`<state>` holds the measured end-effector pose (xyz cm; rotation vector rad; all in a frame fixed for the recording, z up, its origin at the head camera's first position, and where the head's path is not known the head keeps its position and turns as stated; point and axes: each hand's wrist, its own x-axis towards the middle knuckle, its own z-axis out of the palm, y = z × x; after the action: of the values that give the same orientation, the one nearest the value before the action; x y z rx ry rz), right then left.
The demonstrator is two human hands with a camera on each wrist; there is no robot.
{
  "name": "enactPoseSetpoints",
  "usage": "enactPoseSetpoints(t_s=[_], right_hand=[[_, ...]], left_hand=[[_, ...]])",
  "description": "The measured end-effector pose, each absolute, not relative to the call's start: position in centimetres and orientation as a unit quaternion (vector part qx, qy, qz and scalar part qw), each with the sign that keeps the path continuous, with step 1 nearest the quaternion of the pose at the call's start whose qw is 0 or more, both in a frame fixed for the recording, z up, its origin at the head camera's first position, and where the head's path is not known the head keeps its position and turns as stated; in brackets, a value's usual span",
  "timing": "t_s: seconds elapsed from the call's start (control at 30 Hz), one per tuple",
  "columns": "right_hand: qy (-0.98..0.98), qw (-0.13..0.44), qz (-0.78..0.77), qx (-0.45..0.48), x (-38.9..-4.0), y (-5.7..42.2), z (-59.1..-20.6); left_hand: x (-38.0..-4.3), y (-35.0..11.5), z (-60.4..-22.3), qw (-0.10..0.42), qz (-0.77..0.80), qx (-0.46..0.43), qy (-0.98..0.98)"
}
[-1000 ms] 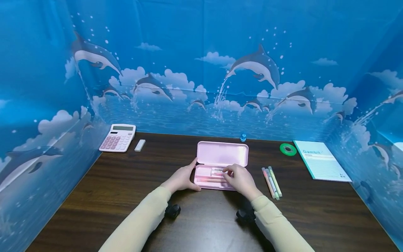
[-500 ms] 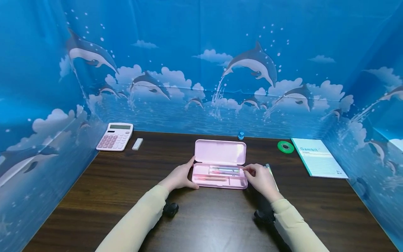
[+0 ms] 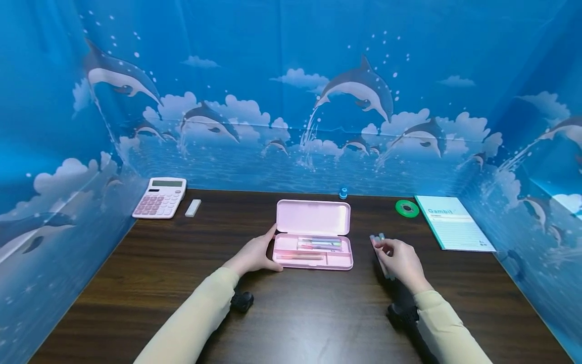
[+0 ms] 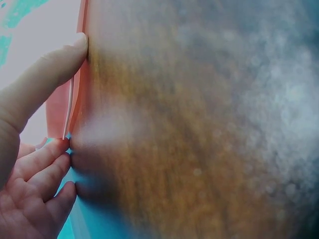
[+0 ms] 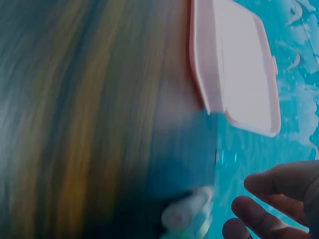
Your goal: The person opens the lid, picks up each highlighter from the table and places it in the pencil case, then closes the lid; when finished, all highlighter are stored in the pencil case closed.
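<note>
A pink pencil case point(image 3: 313, 217) lies with its lid up in front of me. Several slim pens point(image 3: 320, 243) fill its back compartment, and an orange-pink pen point(image 3: 301, 257) lies along the front one. My left hand point(image 3: 253, 255) holds the case's left end; in the left wrist view its thumb presses the front edge and its fingers touch the side. Right of the case, my right hand point(image 3: 402, 260) hovers over the loose marker pens point(image 3: 376, 243), partly covering them. In the right wrist view its fingers point(image 5: 279, 179) are apart with nothing between them, and the markers are blurred.
A calculator point(image 3: 160, 198) and a white eraser point(image 3: 193, 208) sit at the back left. Behind the case stands a small blue object point(image 3: 343, 192). A green tape roll point(image 3: 406, 208) and a notepad point(image 3: 454, 222) lie at the back right. A dolphin-print curtain point(image 3: 236, 126) borders the table.
My right hand has left the inside of the pencil case and moved right to the loose marker pens. More pens now show in the case's back compartment. The left hand keeps its hold.
</note>
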<state>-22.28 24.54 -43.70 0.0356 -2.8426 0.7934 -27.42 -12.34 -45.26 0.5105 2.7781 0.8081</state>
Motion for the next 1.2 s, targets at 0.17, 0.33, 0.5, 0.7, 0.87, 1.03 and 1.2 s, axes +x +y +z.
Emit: enactPoseSetpoints(t_s=[0.17, 0.33, 0.5, 0.7, 0.87, 1.03, 1.2], right_hand=[[-0.961, 0.069, 0.267, -0.010, -22.2, 25.7, -43.7], [-0.965, 0.052, 0.256, -0.016, -22.3, 26.6, -43.9], [-0.970, 0.047, 0.240, -0.016, -22.3, 27.4, -44.2], [-0.969, 0.037, 0.243, -0.018, -22.5, 27.7, -44.7], [-0.967, 0.031, 0.253, -0.023, -22.5, 27.6, -44.5], [-0.967, 0.025, 0.251, -0.022, -22.5, 27.8, -44.4], [-0.968, 0.014, 0.251, -0.029, -22.6, 28.0, -44.4]], left_hand=[[-27.4, -12.5, -45.0, 0.099, 0.274, 0.173, 0.941], [-27.4, -12.6, -45.0, 0.096, 0.272, 0.175, 0.942], [-27.3, -12.5, -45.0, 0.098, 0.271, 0.176, 0.941], [-27.4, -12.4, -45.0, 0.100, 0.270, 0.176, 0.941], [-27.5, -12.4, -45.0, 0.098, 0.266, 0.181, 0.942], [-27.5, -12.4, -45.2, 0.099, 0.267, 0.182, 0.941], [-27.5, -12.4, -45.3, 0.099, 0.267, 0.181, 0.941]])
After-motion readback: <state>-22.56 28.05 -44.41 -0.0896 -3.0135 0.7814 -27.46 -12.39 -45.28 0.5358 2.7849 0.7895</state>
